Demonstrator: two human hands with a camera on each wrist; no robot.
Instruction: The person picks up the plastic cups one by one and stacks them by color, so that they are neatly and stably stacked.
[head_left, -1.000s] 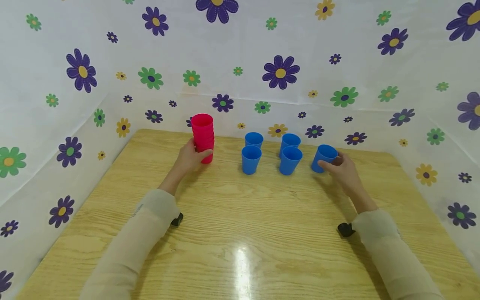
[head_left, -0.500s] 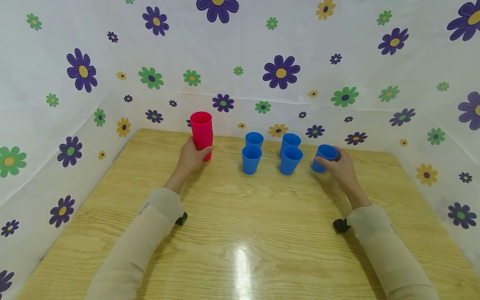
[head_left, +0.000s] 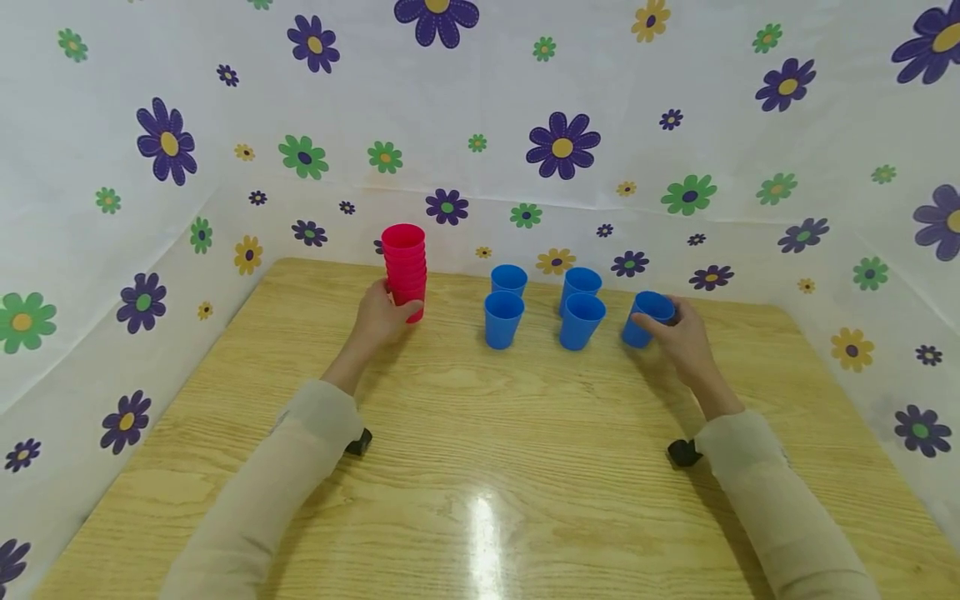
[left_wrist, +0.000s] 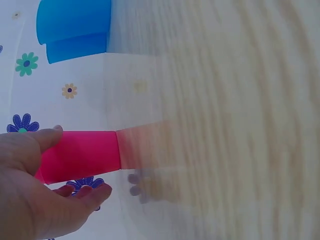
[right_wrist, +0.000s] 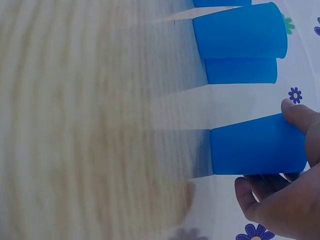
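In the head view my left hand (head_left: 381, 318) holds a tall stack of nested red plastic cups (head_left: 406, 267) low down, thumb on the near side. The left wrist view shows the lowest red cup (left_wrist: 85, 154) with its base at the table and fingers curled alongside. My right hand (head_left: 681, 335) grips a blue cup (head_left: 637, 333) standing upright at the right end, its thumb across the front and its other fingers partly hidden behind. Seen from the right wrist, that blue cup (right_wrist: 260, 147) stands on the table between thumb and fingers.
Between the hands stand more upright blue cups in two pairs, one pair on the left (head_left: 502, 323) and one on the right (head_left: 581, 325). The wooden table (head_left: 480, 433) ends at a white flower-print cloth (head_left: 480, 92) behind and at the sides.
The red stack rises slightly with my left hand, then comes down a little. My right hand stays at the same blue cup, its wrist shifting slightly left.
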